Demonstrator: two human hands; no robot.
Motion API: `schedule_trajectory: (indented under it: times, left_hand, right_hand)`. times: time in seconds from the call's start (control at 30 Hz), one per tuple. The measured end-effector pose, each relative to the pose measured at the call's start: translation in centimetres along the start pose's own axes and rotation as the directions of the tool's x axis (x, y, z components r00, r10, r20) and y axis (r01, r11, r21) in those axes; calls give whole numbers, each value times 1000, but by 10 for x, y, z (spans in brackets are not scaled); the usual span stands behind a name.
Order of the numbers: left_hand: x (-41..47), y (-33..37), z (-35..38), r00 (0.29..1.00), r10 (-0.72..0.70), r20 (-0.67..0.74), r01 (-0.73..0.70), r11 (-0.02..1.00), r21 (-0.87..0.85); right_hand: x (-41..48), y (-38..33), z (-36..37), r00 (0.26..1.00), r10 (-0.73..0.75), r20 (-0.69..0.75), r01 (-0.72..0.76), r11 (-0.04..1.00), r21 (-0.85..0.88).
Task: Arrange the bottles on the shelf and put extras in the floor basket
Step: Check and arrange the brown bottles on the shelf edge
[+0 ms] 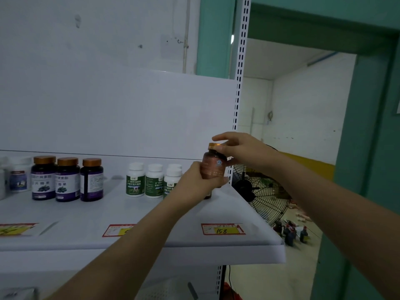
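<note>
Both arms outstretched — left hand (198,180) curled round a brown bottle (213,167), right hand (240,152) pinching its cap (215,145).

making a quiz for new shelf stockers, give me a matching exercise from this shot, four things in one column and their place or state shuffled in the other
1 brown bottle
2 purple-label bottles
3 green-label bottles
4 black fan

A white caps, middle of the shelf
B beyond the shelf's right end
C held by left hand and right hand
D gold caps, left of the green-label ones

Pairs: 1-C, 2-D, 3-A, 4-B
</note>
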State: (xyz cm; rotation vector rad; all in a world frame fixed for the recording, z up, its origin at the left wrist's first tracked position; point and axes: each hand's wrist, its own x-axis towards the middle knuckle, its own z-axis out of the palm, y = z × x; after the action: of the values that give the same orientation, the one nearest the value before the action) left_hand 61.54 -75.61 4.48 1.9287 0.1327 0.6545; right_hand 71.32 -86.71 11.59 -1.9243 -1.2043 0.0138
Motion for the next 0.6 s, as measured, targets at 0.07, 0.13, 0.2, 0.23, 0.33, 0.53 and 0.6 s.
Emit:
schedule_trajectory:
  times: [0.07, 0.13, 0.2, 0.23, 0.33, 0.53, 0.6]
  left_hand:
    - [0, -2, -3, 1000, 5, -10, -6, 999, -46]
    - [2, -5, -4, 997, 30, -65, -32, 999, -23]
    - [3, -7, -2, 990, 64, -126, -58, 997, 52]
    - [4, -6, -1, 986, 80, -144, -69, 994, 82]
    - [5, -3, -1, 990, 92, -111, -84, 994, 70]
    - [1, 0, -13, 994, 60, 87, -57, 998, -35]
    - [3, 0, -11, 997, 81, -11, -81, 997, -3]
  right_hand:
    - [1, 0, 1, 999, 18, 33, -22, 995, 96]
    - [2, -2, 5, 999, 34, 42, -39, 990, 134]
    - [5, -3, 10, 1000, 22, -19, -21, 1000, 5]
    - [7, -3, 12, 998, 13, -66, -17, 998, -67]
    - [13, -2, 12, 985, 13, -170, -22, 999, -49]
    - [11, -2, 2, 998, -9, -58, 21, 977, 213]
    - [12, -3, 4, 999, 9, -53, 7, 961, 277]
